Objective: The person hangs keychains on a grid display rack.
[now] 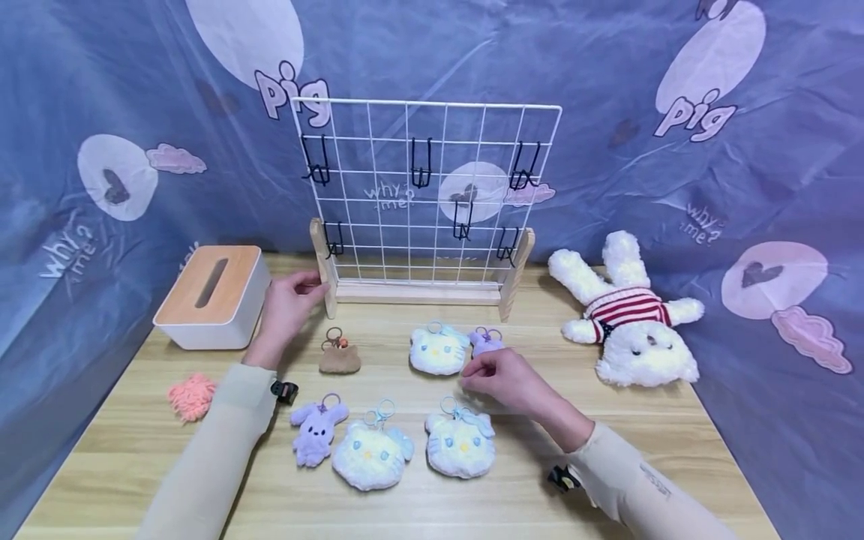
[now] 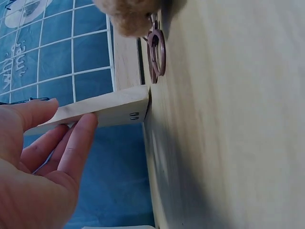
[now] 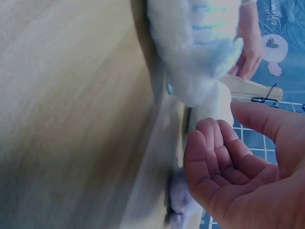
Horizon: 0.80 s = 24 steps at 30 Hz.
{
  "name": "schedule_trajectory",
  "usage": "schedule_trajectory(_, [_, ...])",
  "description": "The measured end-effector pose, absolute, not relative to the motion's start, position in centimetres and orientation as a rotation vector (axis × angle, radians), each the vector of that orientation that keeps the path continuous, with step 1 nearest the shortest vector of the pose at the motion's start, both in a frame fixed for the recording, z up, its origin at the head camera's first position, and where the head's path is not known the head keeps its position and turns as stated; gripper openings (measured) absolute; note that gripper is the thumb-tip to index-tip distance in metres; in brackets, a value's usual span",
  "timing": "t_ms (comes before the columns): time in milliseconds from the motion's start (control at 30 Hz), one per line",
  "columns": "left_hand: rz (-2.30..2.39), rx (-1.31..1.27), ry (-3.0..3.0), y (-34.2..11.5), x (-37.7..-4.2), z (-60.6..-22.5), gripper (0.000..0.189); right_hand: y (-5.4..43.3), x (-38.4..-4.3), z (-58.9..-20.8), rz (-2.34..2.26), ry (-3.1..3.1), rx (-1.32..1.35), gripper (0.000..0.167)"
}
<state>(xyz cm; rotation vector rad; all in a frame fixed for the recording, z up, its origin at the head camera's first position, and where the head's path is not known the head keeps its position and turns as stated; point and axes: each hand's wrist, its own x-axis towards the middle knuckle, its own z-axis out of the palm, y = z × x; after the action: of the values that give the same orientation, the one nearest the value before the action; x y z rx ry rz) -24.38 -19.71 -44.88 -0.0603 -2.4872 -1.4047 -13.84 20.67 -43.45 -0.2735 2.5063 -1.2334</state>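
Note:
My left hand (image 1: 290, 304) grips the left leg (image 2: 114, 107) of a wooden stand, thumb over its front edge and fingertips against its outer side. The stand bears a white wire grid (image 1: 385, 201) with several black hooks. Loosely curled and holding nothing, my right hand (image 1: 509, 382) is beside a white cat plush keychain (image 1: 435, 355), partly covering a purple keychain (image 1: 484, 341). Two more cat keychains (image 1: 371, 456) (image 1: 460, 448) and a purple bunny keychain (image 1: 313, 435) lie nearer me. A brown plush keychain (image 1: 340, 361) lies by the stand's left leg.
A white tissue box (image 1: 232, 330) with a wooden lid stands left of my left hand. Beside my left sleeve lies a pink fluffy piece (image 1: 192, 397). At the right is a white plush toy (image 1: 648, 352) in a striped top. Printed blue cloth (image 1: 607, 202) hangs behind the table.

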Motion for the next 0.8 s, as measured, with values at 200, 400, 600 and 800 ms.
schedule_trajectory(200, [-1.394, -0.065, -2.480, -19.7, -24.4, -44.7, 0.033, 20.1, -13.9, -43.9, -1.227, 2.475, -0.266, 0.010])
schedule_trajectory(400, [-1.389, -0.075, -2.468, -19.8, -24.8, -45.3, 0.030, 19.6, -14.0, -44.0, -1.210, 2.469, -0.284, 0.010])
schedule_trajectory(600, [-1.400, -0.047, -2.466, -19.9, -24.8, -45.4, 0.029, 19.1, -13.8, -43.9, -1.165, 2.490, -0.294, 0.007])
schedule_trajectory(800, [-1.423, -0.036, -2.519, -20.0, -24.8, -45.1, 0.031, 18.8, -13.6, -44.1, -1.132, 2.478, -0.287, 0.011])
